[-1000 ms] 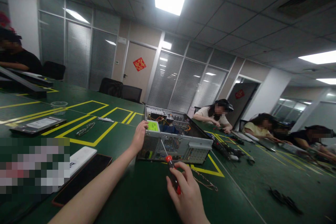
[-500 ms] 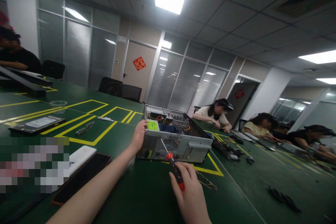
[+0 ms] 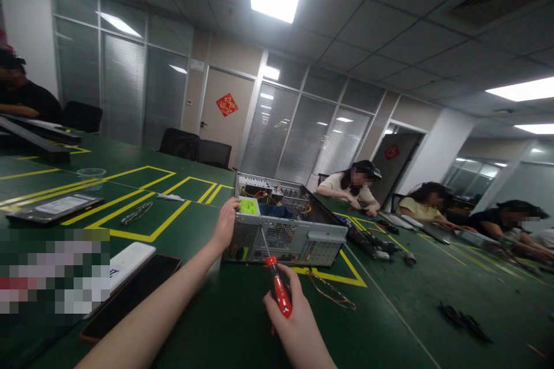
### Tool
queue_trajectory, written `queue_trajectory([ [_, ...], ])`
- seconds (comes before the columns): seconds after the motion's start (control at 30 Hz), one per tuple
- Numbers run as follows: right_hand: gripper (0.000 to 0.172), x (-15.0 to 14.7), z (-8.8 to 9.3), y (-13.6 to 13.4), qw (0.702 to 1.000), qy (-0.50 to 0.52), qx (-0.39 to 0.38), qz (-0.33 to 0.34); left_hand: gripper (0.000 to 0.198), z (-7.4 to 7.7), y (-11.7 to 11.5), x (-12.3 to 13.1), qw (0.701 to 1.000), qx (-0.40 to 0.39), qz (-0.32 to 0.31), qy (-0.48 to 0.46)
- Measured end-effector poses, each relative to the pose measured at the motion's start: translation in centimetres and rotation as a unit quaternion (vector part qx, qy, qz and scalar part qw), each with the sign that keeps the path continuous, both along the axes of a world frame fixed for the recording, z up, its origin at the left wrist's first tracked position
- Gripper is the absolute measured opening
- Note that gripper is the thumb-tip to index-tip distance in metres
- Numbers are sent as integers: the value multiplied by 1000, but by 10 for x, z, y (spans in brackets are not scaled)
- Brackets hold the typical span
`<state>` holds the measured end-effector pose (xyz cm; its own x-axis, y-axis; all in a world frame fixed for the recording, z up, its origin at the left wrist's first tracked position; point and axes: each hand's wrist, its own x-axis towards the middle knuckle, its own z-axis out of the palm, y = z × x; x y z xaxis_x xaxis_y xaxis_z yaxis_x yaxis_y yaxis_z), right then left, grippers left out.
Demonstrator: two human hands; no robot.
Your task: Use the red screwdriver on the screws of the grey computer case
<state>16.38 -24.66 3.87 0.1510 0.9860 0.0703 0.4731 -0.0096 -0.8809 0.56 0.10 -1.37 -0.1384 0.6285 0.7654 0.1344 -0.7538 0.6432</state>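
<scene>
An open computer case (image 3: 325, 249) lies on the green table, its perforated metal back panel towards me. Loose wires show inside it, and a box with a bright green label (image 3: 249, 206) sits at its left end. My left hand (image 3: 225, 223) is closed over the left edge of the case, fingertips beside that label. My right hand (image 3: 296, 308) grips the handle of a red and black screwdriver (image 3: 278, 285). The shaft points up and slightly left to the back panel; whether the tip sits on a screw is too small to tell.
A hard drive (image 3: 56, 207), a clear plastic cup (image 3: 92, 176) and a dark phone (image 3: 130, 297) lie to the left. Thin cables (image 3: 331, 291) rest before the case. Black parts (image 3: 372, 245) lie to its right. Several people sit around the table.
My right hand has rolled round the screwdriver and its handle has turned, showing more red. My left hand keeps its place on the case. The whole view has shifted slightly.
</scene>
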Motion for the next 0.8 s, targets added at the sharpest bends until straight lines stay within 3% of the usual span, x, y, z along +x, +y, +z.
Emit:
queue_trajectory([
  [0.07,68,-3,-6,3,986,165,-16,18,50,1,-1,0,1000,-2,-1,-1],
  [0.13,75,-6,-13,5,950,310,-25,31,51,1,-2,-1,1000,-4,-3,0],
  [0.2,74,-10,-19,6,903,424,-51,34,51,1,-3,-1,1000,-6,-6,3],
  [0.33,56,-12,-23,9,798,579,-156,50,50,1,-2,-1,1000,-9,0,4],
  [0.47,40,-12,-16,11,732,648,-207,26,49,1,-2,-1,1000,-2,2,8],
  [0.6,32,-12,-15,15,717,652,-245,9,45,1,-2,0,1000,3,3,8],
  [0.8,32,-6,-23,19,679,699,-224,8,45,1,-3,0,1000,1,-2,12],
])
